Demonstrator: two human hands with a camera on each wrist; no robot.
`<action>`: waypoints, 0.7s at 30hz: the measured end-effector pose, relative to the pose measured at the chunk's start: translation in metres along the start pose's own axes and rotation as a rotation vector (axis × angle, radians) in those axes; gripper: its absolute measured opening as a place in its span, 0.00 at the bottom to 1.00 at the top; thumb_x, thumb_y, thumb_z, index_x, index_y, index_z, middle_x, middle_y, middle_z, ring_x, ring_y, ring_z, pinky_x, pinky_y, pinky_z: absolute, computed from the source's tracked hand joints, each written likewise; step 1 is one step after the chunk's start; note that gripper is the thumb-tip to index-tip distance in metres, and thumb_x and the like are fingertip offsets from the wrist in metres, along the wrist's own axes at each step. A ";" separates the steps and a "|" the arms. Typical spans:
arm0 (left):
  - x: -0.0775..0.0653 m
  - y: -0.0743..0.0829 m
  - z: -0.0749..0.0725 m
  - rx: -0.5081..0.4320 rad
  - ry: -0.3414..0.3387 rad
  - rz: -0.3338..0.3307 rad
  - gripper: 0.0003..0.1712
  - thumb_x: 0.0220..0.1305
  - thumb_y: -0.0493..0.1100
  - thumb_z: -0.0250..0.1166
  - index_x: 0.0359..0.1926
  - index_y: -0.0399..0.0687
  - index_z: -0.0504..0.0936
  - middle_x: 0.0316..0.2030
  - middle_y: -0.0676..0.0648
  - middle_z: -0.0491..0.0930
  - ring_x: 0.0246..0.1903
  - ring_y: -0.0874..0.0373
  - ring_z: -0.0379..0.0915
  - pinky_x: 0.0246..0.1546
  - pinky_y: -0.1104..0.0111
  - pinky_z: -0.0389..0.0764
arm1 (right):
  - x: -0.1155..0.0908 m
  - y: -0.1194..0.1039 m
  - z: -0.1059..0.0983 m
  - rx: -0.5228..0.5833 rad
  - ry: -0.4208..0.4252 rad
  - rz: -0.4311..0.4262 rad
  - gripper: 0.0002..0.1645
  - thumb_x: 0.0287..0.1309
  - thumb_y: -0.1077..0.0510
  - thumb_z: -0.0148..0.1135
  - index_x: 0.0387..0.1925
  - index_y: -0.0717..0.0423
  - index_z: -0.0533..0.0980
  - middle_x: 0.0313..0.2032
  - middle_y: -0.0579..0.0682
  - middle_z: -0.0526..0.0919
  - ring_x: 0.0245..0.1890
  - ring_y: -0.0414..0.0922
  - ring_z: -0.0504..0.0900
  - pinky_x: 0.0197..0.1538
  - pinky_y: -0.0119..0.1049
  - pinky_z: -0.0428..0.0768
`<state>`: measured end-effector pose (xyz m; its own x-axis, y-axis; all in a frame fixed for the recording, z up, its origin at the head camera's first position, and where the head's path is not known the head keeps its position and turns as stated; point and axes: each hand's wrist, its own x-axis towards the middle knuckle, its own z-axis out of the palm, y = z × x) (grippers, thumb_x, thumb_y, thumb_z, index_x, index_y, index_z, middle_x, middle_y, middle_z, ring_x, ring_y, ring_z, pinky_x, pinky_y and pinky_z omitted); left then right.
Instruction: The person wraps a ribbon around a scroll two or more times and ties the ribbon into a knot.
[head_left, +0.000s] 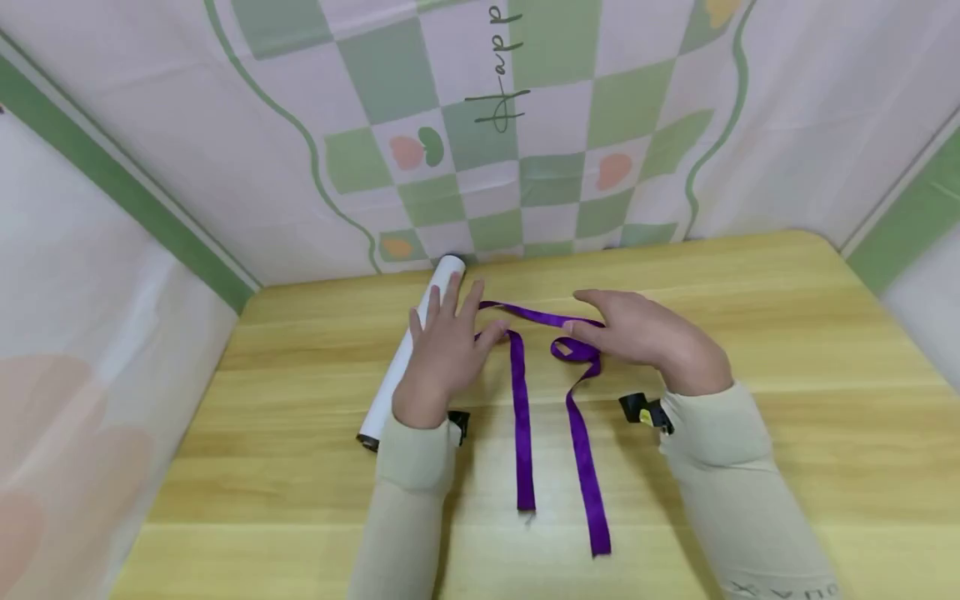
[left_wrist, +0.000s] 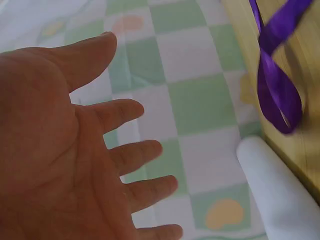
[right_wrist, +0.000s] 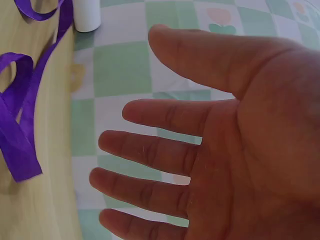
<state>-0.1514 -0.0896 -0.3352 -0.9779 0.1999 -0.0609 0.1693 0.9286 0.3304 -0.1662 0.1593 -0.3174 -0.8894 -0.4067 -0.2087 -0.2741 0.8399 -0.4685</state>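
A purple ribbon (head_left: 522,417) lies looped on the wooden table, its two tails running toward the near edge. My left hand (head_left: 450,350) hovers at the ribbon's left loop with fingers spread, overlapping a white roll (head_left: 397,367) in the head view. In the left wrist view its palm (left_wrist: 60,150) is bare, with the ribbon's twisted loop (left_wrist: 280,95) off to the right. My right hand (head_left: 637,333) is at the ribbon's right loop, thumb and fingers apart. The right wrist view shows that palm (right_wrist: 260,150) holding nothing, the ribbon (right_wrist: 22,110) beyond the fingertips.
The white roll stretches diagonally on the left of the table (head_left: 285,400), its dark end toward me. A checked green and white cloth (head_left: 480,167) hangs behind the table's far edge. Small black devices (head_left: 645,411) sit at both wrists.
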 end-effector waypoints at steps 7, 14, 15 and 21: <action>-0.002 -0.038 0.000 -0.114 -0.124 -0.170 0.51 0.62 0.63 0.58 0.77 0.52 0.43 0.74 0.37 0.43 0.71 0.38 0.45 0.62 0.39 0.57 | 0.003 0.005 0.010 0.018 -0.028 0.004 0.47 0.61 0.32 0.49 0.69 0.61 0.61 0.63 0.64 0.69 0.64 0.61 0.65 0.63 0.58 0.64; -0.008 -0.050 0.005 -0.100 -0.108 -0.204 0.50 0.59 0.56 0.64 0.76 0.47 0.49 0.72 0.35 0.51 0.68 0.38 0.53 0.61 0.45 0.64 | 0.012 0.017 0.024 0.062 -0.058 0.047 0.41 0.55 0.41 0.63 0.63 0.63 0.68 0.46 0.56 0.81 0.44 0.49 0.77 0.53 0.51 0.73; -0.008 -0.049 0.006 -0.098 -0.093 -0.197 0.50 0.59 0.55 0.64 0.75 0.47 0.50 0.71 0.35 0.52 0.67 0.38 0.55 0.60 0.45 0.65 | 0.013 0.019 0.026 0.071 -0.068 0.053 0.40 0.54 0.45 0.64 0.62 0.64 0.68 0.46 0.56 0.81 0.43 0.48 0.77 0.52 0.50 0.73; -0.008 -0.051 0.014 -0.014 -0.067 -0.262 0.53 0.52 0.53 0.69 0.75 0.50 0.52 0.66 0.35 0.61 0.60 0.37 0.63 0.53 0.43 0.69 | 0.018 0.030 0.036 0.070 -0.085 0.081 0.36 0.51 0.55 0.67 0.60 0.67 0.69 0.45 0.59 0.78 0.39 0.48 0.75 0.47 0.46 0.74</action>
<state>-0.1502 -0.1344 -0.3645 -0.9777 -0.0260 -0.2084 -0.0909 0.9469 0.3083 -0.1776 0.1638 -0.3658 -0.8727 -0.3701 -0.3184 -0.1740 0.8451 -0.5055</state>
